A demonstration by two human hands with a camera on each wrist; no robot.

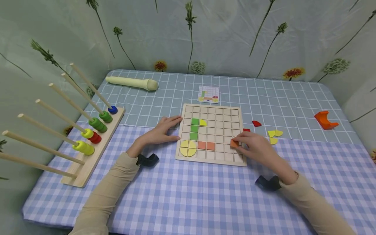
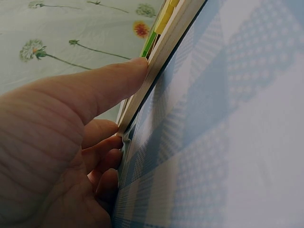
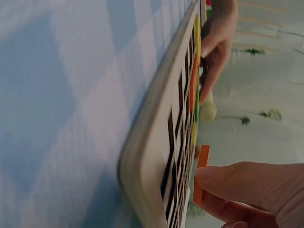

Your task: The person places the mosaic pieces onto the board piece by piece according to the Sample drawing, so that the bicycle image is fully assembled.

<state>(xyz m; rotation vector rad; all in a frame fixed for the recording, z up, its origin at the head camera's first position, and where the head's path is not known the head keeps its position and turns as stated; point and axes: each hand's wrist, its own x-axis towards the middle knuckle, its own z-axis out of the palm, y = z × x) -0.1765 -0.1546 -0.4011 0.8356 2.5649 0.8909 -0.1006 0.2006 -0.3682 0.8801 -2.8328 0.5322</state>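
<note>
A wooden grid board (image 1: 215, 156) lies on the table. Green squares (image 1: 194, 129), a yellow quarter circle (image 1: 203, 122), yellow quarters forming a circle (image 1: 188, 148) and two orange squares (image 1: 206, 145) sit in its cells. My right hand (image 1: 255, 145) pinches another orange square tile (image 3: 201, 175) between thumb and fingers, held just above the board's right side. The left hand (image 1: 164, 130) rests at the board's left edge, its thumb (image 2: 118, 78) and fingertips touching the rim, fingers fairly straight. A small pattern card (image 1: 208, 94) lies behind the board.
Red pieces (image 1: 256, 123) and yellow quarter circles (image 1: 274, 133) lie right of the board. An orange curved block (image 1: 325, 120) is at the far right. At left stands a peg stacker (image 1: 97, 156) with coloured beads. A pale green roll (image 1: 132, 83) lies at the back.
</note>
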